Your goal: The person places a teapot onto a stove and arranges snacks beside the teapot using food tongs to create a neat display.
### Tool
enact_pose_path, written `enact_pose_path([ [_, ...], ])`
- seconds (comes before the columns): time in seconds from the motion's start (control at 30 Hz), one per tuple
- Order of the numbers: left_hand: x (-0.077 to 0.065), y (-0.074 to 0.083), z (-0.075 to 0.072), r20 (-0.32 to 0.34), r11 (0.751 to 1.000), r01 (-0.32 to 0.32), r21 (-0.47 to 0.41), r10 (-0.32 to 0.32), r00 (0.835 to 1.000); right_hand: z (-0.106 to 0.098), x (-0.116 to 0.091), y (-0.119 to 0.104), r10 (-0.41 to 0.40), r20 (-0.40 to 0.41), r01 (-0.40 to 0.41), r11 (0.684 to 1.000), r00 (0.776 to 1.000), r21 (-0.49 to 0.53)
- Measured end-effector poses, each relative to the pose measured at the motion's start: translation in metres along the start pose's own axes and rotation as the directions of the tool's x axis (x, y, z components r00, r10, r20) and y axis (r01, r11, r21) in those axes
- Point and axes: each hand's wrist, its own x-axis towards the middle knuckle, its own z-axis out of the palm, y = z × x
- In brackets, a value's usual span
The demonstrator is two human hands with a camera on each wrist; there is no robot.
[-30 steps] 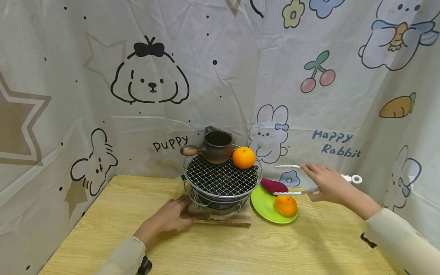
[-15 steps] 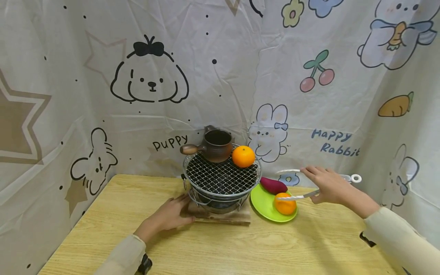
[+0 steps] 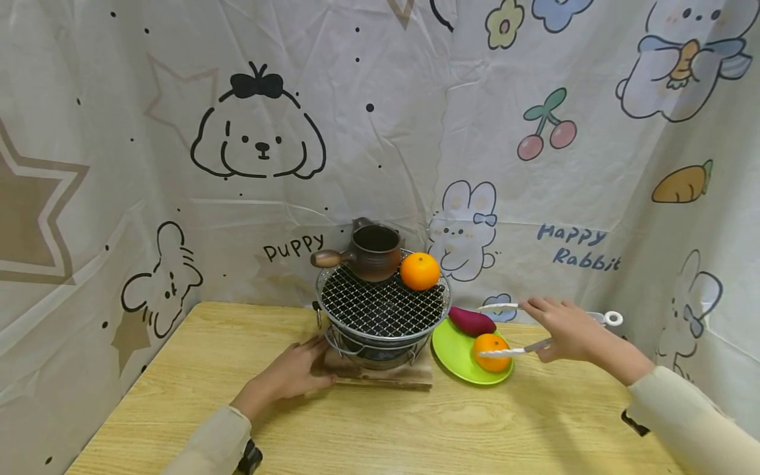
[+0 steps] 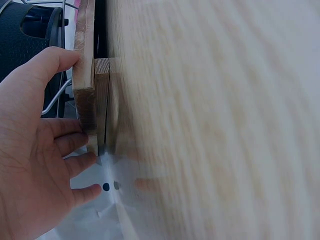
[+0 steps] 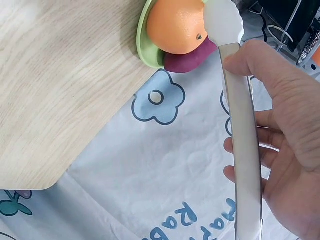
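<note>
The head view looks forward and down from above the pale wood-grain table, farthest off. The left wrist view sits close behind the bare left hand, rolled sideways, sharing the brown wooden board with the head view. The right wrist view looks closely past long silver-and-white tongs, sharing the round lime-green plate with the head view.

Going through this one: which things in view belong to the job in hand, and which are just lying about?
Likely in the job:
tongs, held by the right hand
plate orange, beside the tongs
green plate
wooden board, touched by the left hand
mesh-topped grill

Seemingly lying about:
brown side-handled pot
grill orange
purple vegetable
cartoon-print cloth
</note>
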Motion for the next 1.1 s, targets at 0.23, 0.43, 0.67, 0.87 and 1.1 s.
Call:
enact_pose_path([
  [0.23, 0.001, -0.001, 0.001, 0.003, 1.000, 0.009, -0.001, -0.009, 1.000, 0.004, -0.003, 0.000, -0.015, -0.005, 0.015, 1.000, 1.000, 0.024],
  [0.43, 0.001, -0.001, 0.001, 0.005, 1.000, 0.008, 0.003, -0.008, 1.000, 0.010, -0.004, -0.002, 0.003, 0.016, -0.004, 0.999, 1.000, 0.039],
  [0.67, 0.000, 0.000, 0.000, 0.001, 1.000, 0.003, -0.001, -0.003, 1.000, 0.016, -0.004, -0.003, 0.010, 0.039, -0.012, 0.999, 0.999, 0.043],
  [0.87, 0.001, -0.001, 0.001, 0.007, 1.000, 0.010, -0.002, -0.010, 1.000, 0.019, -0.004, -0.004, 0.018, 0.067, -0.021, 0.998, 0.998, 0.054],
  [1.1, 0.001, -0.002, 0.002, 0.007, 1.000, 0.009, 0.001, -0.009, 1.000, 0.021, -0.004, -0.004, 0.019, 0.074, -0.023, 0.998, 0.997, 0.057],
])
